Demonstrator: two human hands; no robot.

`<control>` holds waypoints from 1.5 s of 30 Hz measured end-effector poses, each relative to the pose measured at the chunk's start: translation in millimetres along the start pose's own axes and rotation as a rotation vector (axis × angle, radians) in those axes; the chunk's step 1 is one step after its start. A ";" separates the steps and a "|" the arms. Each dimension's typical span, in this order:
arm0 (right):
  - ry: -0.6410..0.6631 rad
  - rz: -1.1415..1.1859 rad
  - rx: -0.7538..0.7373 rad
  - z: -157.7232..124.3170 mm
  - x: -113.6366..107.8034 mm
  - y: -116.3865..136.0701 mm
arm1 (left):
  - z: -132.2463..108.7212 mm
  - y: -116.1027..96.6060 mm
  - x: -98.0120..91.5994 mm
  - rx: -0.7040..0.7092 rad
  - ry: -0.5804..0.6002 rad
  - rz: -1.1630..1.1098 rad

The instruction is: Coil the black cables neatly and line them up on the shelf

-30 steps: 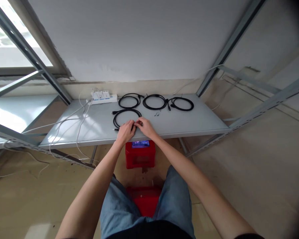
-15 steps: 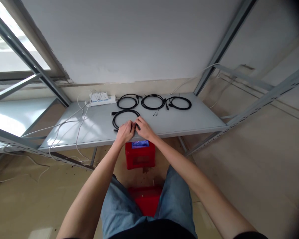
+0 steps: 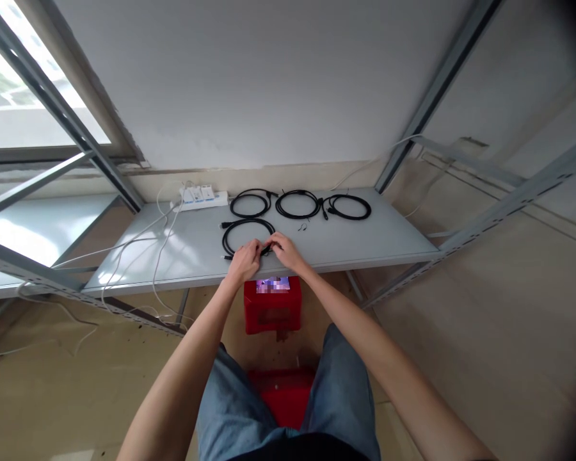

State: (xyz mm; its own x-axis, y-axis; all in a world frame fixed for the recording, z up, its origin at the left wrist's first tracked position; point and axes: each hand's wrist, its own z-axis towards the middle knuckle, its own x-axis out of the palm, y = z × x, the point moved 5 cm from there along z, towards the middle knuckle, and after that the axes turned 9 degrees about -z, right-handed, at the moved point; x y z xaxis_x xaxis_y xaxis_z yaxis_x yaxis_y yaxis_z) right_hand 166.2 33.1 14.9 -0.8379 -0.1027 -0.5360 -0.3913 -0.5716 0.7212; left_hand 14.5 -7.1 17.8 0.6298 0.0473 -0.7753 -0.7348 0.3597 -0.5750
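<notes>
A coiled black cable lies near the front edge of the grey shelf, with its plug ends sticking out on the left. My left hand is closed on the near right part of this coil. Just beside it, my right hand pinches the same coil with thumb and fingers. Some of the cable between the hands is covered by my fingers. A short dark twist tie lies on the shelf beyond my right hand.
Behind my hands lie three more coils: a left coil, a middle coil and a right coil. A white power strip with plugged-in adapters sits at the back left of the shelf. Below stands a red stool.
My right hand's fingers have shifted at the coil and a dark piece no longer sticks out below them. The view has tilted slightly, so everything sits a little lower.
</notes>
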 end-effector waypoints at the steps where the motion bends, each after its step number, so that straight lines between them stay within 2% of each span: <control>1: -0.011 -0.026 -0.004 -1.0 -0.7 3.0 | -0.3 -0.1 -1.0 0.001 -0.007 -0.025; 5: -0.041 -0.148 -0.030 -8.4 -0.5 16.6 | -1.7 -0.8 -4.1 0.033 -0.036 -0.118; 8: -0.015 -0.242 -0.039 -15.5 2.3 20.6 | -2.6 -0.3 -5.3 0.047 -0.053 -0.144; 12: 0.072 -0.428 -0.054 -21.9 4.7 21.1 | -3.6 1.1 -5.8 0.040 -0.069 -0.145; 20: 0.291 -0.787 -0.190 -20.7 10.7 35.3 | -3.9 1.8 -4.9 0.045 -0.094 -0.142; 24: 0.320 -0.854 -0.148 -17.1 16.2 37.7 | -3.3 1.9 -3.9 0.050 -0.103 -0.109; 32: 0.284 -0.838 0.051 -8.9 12.7 35.5 | -4.4 -3.8 -2.6 0.044 -0.061 0.004; 36: 0.282 -0.743 0.214 -0.4 4.0 26.4 | -4.1 -5.9 -0.5 0.064 -0.030 0.048; 41: 0.245 -0.545 0.402 8.8 -3.7 16.2 | -2.9 -3.7 1.1 0.066 -0.003 0.058; 45: 0.240 -0.216 0.596 9.1 0.5 11.6 | -2.0 -3.4 1.2 0.059 0.008 0.034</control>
State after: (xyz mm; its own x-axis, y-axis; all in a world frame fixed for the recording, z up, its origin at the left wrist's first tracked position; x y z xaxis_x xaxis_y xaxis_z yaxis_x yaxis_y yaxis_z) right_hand 157.7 33.8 26.9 -0.6368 -0.2541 -0.7280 -0.7409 -0.0601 0.6690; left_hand 17.3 -10.2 18.3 0.6029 0.0530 -0.7961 -0.7394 0.4120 -0.5325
